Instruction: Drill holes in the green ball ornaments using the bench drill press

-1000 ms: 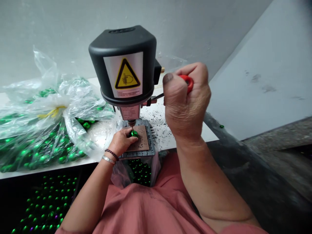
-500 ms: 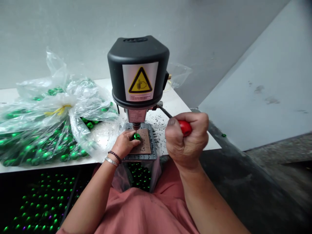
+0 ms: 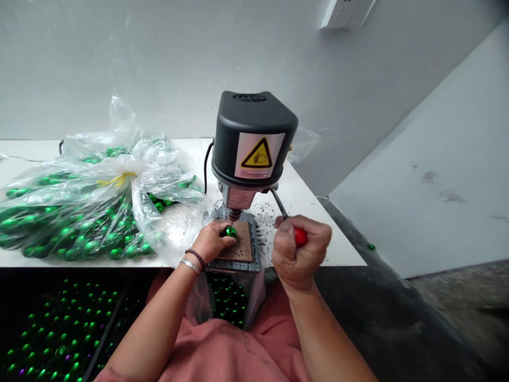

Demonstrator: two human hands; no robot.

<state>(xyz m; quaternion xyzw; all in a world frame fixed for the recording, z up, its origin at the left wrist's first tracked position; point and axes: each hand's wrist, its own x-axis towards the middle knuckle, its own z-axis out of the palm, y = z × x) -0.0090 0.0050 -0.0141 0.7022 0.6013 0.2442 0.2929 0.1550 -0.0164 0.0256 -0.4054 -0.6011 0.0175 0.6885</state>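
My left hand (image 3: 212, 241) is closed around a shiny green ball (image 3: 231, 232), thumb on the near side and fingers behind it. The ball rests on a brown board (image 3: 242, 245) on the metal base (image 3: 255, 259) of a small drill press (image 3: 254, 140). Right above the ball is the thin drill bit (image 3: 231, 224); whether it has entered the ball I cannot tell. My right hand (image 3: 301, 254) is wrapped round the red knob (image 3: 300, 237) of the press lever (image 3: 280, 203), to the right of the base.
Tied plastic bags (image 3: 115, 201) full of green balls cover the table's left side. Dark shavings (image 3: 265, 223) lie around the base. More green balls sit below the table edge, in a dark crate (image 3: 59, 329) and an open bag (image 3: 228, 300). One loose ball (image 3: 371, 247) lies at right.
The camera view has shifted, so the press appears lower and further right. The lever, with my right hand on it, has swung to a steeper downward angle. My left hand still holds the ball.
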